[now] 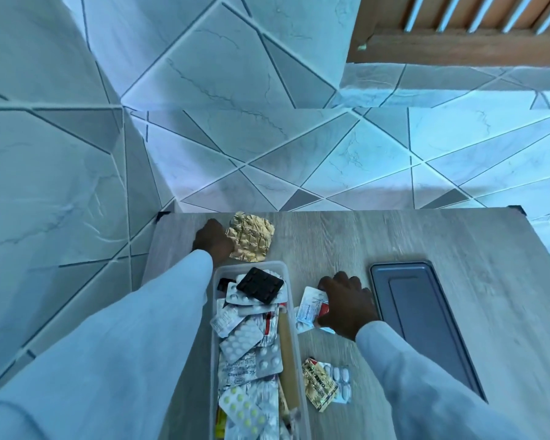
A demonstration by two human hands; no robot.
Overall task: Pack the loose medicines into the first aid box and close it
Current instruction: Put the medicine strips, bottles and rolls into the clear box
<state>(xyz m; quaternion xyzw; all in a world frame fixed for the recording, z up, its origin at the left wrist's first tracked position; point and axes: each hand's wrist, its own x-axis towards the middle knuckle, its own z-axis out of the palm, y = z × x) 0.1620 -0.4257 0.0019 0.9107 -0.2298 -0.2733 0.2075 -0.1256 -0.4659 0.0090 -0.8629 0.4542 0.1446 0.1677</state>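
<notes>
A long clear plastic first aid box point(291, 315) lies on the wooden table, filled with several blister strips and a black strip point(260, 284) on top. My left hand point(211, 241) reaches past the box's far end and grips the edge of a crumpled gold foil strip point(251, 236). My right hand point(346, 304) is closed on white and red medicine strips point(310, 308) just right of the box. A gold-printed strip point(318, 387) and a white tablet strip point(342, 381) lie loose nearer to me. The grey lid point(426, 322) lies flat to the right.
The wooden table point(394, 236) ends at a far edge with the tiled floor point(267, 138) beyond. A tiled wall runs close along the left. A wooden slatted frame point(458, 27) stands at the top right.
</notes>
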